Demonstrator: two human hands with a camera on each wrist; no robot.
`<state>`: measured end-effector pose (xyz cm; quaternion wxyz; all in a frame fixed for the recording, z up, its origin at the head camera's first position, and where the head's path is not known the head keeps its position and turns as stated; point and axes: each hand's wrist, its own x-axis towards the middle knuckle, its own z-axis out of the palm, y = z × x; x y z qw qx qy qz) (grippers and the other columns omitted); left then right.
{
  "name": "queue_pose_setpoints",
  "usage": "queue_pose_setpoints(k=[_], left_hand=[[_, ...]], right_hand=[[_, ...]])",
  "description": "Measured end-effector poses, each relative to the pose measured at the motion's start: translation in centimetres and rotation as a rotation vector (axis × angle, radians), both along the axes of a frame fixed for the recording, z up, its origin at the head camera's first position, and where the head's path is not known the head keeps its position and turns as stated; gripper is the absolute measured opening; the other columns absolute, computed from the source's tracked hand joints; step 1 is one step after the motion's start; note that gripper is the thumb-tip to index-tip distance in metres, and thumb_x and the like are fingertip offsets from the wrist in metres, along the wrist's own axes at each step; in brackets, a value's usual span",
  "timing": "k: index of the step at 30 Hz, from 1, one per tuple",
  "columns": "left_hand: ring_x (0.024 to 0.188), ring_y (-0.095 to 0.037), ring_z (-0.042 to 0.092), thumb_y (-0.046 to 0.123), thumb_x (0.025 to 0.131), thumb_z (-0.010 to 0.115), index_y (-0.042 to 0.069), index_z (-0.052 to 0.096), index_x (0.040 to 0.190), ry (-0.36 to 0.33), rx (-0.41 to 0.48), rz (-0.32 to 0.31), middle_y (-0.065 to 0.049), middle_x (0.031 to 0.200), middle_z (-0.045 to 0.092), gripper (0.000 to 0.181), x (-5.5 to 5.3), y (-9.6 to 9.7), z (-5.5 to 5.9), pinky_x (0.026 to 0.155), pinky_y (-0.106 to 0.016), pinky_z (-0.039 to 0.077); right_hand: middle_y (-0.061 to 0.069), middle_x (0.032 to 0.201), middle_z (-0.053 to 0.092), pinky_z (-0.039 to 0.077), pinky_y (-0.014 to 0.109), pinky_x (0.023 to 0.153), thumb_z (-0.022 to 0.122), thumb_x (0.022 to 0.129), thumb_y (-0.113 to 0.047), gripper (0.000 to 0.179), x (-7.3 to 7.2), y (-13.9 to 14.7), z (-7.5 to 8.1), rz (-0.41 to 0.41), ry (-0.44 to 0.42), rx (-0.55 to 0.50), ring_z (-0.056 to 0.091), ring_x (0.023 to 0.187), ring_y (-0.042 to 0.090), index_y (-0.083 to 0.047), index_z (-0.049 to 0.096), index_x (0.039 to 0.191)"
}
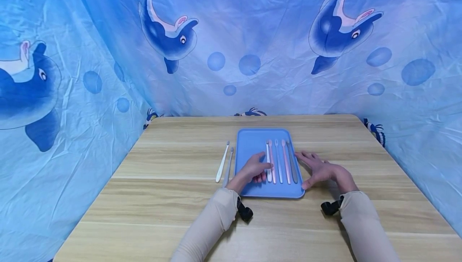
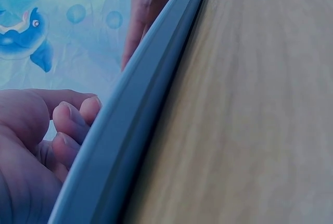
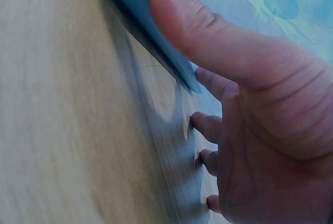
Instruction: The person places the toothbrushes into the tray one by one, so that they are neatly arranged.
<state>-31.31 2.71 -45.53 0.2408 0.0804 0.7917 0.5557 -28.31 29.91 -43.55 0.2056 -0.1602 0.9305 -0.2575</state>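
Observation:
A blue tray [image 1: 248,144] holds several toothbrushes lying side by side. In the head view my left hand [image 1: 254,169] reaches over its left part. The thumb and index finger pinch the leftmost, white toothbrush [image 1: 268,150], its middle partly covered. The left wrist view shows the other fingers [image 2: 67,120] curled beside the tray wall. Beside the white one lie a pink toothbrush [image 1: 272,158], a light blue one [image 1: 278,162], another pink one [image 1: 286,162] and a grey one [image 1: 292,166]. My right hand [image 1: 319,172], fingers spread, touches the tray's right edge with its thumb.
Left of the tray, a white toothbrush [image 1: 221,164] and a grey toothbrush [image 1: 228,168] lie on the wooden table [image 1: 173,206]. The left forearm passes close to the grey one. A blue dolphin-print curtain [image 1: 231,33] hangs behind the table and along its sides.

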Motion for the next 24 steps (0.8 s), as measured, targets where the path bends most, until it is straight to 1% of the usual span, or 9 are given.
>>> queue_pose_setpoints(k=[4, 9, 17, 21, 24], left_hand=[[0.035, -0.009, 0.042, 0.024, 0.096, 0.064, 0.013, 0.022, 0.161, -0.002, -0.001, -0.005, 0.000, 0.050, 0.054, 0.077, 0.1, -0.2, 0.4, 0.033, -0.021, 0.034], [0.035, -0.008, 0.043, 0.027, 0.096, 0.065, 0.017, 0.025, 0.160, 0.007, -0.008, 0.007, 0.000, 0.050, 0.054, 0.076, 0.1, -0.2, 0.9, 0.034, -0.021, 0.035], [0.035, -0.009, 0.043, 0.030, 0.096, 0.065, 0.022, 0.027, 0.160, 0.020, -0.011, 0.010, 0.001, 0.050, 0.055, 0.074, -0.1, -0.6, 1.7, 0.035, -0.021, 0.036], [0.034, -0.008, 0.043, 0.031, 0.096, 0.065, 0.024, 0.029, 0.159, 0.040, 0.000, 0.027, 0.000, 0.048, 0.054, 0.073, -0.1, -1.2, 2.5, 0.035, -0.021, 0.037], [0.034, -0.009, 0.043, 0.031, 0.096, 0.065, 0.024, 0.030, 0.159, 0.047, 0.020, 0.028, 0.000, 0.048, 0.055, 0.072, -0.2, -1.9, 3.3, 0.035, -0.022, 0.037]], right_hand=[[0.031, 0.165, 0.001, 0.001, 0.087, 0.107, 0.084, 0.068, -0.059, 0.128, 0.0, 0.0, 0.0, 0.003, 0.002, 0.003, -0.006, 0.148, 0.061, -0.012, 0.010, 0.162], [0.031, 0.165, 0.001, 0.001, 0.087, 0.106, 0.084, 0.068, -0.059, 0.128, -0.1, 0.0, -0.1, 0.003, 0.000, 0.002, -0.006, 0.147, 0.062, -0.012, 0.010, 0.162], [0.031, 0.165, 0.001, 0.001, 0.087, 0.107, 0.084, 0.068, -0.058, 0.128, -0.1, 0.0, 0.0, 0.005, 0.001, 0.002, -0.006, 0.148, 0.061, -0.011, 0.010, 0.161], [0.032, 0.165, 0.001, 0.001, 0.087, 0.107, 0.084, 0.068, -0.058, 0.128, -0.1, 0.0, 0.0, 0.005, 0.002, 0.004, -0.006, 0.148, 0.061, -0.011, 0.010, 0.161], [0.032, 0.164, 0.001, 0.001, 0.087, 0.107, 0.084, 0.068, -0.058, 0.128, -0.1, 0.0, 0.1, 0.004, 0.002, 0.005, -0.006, 0.147, 0.061, -0.011, 0.010, 0.161]])
